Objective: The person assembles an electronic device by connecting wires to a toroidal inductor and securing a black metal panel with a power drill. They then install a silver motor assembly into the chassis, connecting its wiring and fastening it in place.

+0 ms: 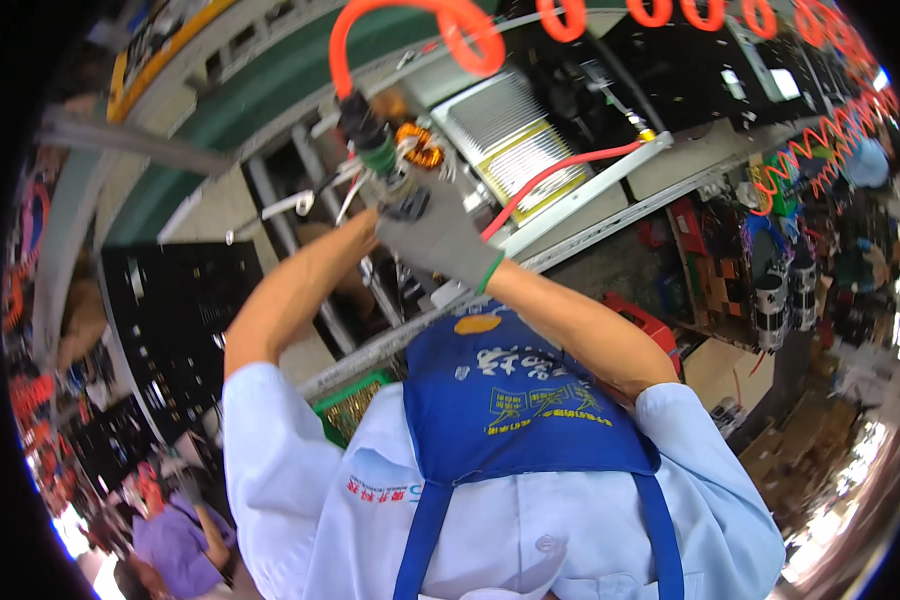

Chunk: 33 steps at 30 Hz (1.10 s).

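My right hand [442, 238], in a grey glove with a green cuff, closes around the lower part of a green-and-black power screwdriver [373, 150]. An orange coiled hose runs up from the tool's black end. My left forearm [305, 285] reaches up to the same spot. Its hand is mostly hidden behind the glove and the tool, so its fingers cannot be made out. Just beyond the glove sits a copper-wound ring coil [420, 147] with white wires around it. Right of that lies a finned silver heat sink [515, 140] inside a metal chassis [580, 205].
A thick red cable [560, 165] crosses the chassis. Orange coiled hoses [705, 12] hang along the top. A dark panel [185, 330] stands at the left. Below the chassis edge is a green bin of small parts [355, 405]. Another person [180, 540] is at lower left.
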Motion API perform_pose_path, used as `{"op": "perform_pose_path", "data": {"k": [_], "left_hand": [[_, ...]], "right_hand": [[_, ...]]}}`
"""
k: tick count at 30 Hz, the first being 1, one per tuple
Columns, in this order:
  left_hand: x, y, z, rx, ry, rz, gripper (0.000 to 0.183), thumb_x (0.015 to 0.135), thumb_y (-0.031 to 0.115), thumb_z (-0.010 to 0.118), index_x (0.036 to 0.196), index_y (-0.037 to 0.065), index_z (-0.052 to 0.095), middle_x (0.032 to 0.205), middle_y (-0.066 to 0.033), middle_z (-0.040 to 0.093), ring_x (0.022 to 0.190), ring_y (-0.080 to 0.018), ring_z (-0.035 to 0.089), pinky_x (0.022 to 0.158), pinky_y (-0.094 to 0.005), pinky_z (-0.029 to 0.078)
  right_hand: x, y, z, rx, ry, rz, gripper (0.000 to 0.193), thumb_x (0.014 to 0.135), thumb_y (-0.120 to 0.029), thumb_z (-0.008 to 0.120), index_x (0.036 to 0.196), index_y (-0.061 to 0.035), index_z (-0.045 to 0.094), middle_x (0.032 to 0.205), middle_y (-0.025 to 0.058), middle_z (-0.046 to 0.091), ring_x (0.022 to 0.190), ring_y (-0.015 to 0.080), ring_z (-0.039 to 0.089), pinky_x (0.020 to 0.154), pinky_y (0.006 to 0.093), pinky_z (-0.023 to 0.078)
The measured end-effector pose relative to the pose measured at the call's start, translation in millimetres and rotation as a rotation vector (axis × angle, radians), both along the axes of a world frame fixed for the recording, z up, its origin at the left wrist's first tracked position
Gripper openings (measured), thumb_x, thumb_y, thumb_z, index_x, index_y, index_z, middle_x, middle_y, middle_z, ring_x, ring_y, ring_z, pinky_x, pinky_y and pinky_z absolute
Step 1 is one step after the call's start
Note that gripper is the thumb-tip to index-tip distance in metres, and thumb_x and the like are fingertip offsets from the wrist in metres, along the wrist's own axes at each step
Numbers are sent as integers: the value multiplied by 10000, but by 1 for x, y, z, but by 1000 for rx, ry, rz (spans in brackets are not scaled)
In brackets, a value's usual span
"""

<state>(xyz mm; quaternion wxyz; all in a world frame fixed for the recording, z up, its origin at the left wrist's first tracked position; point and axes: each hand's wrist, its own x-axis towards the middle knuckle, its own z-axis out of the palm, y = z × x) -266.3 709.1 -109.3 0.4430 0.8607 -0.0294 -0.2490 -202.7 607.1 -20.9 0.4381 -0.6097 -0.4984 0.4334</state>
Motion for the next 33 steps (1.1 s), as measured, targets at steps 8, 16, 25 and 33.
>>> {"op": "perform_pose_path", "data": {"k": [8, 16, 25, 33], "left_hand": [[-31, -24, 12, -166, -78, 245, 655, 1014, 546, 507, 1318, -27, 596, 1206, -204, 679, 1100, -300, 632, 1010, -416, 478], [54, -56, 24, -72, 195, 706, 874, 994, 700, 413, 1380, -76, 520, 1230, -312, 644, 1158, -391, 646, 1019, -450, 474], [140, -72, 19, -388, 375, 1036, 804, 967, 519, 635, 1500, -52, 445, 1450, -157, 560, 1300, -219, 535, 1123, -331, 389], [151, -66, 27, -359, 427, 1033, 733, 917, 494, 699, 1403, -36, 560, 1273, -107, 658, 1146, -204, 607, 1011, -349, 481]], "right_hand": [[56, -53, 73, 44, 411, 75, 283, 810, -1, 691, 1088, -44, 663, 944, 28, 694, 857, 79, 659, 771, 275, 559], [240, -165, -31, 3, 434, -390, 216, 858, -111, 795, 1018, -48, 663, 868, -11, 659, 771, 64, 632, 674, 245, 534], [493, -236, -180, -224, 274, -1125, 213, 830, -129, 788, 960, -77, 628, 768, 5, 614, 667, 96, 631, 587, 291, 492], [716, -215, -278, -153, -385, -1119, 252, 778, -169, 805, 974, -53, 698, 857, 39, 715, 799, 153, 665, 789, 331, 521]]}}
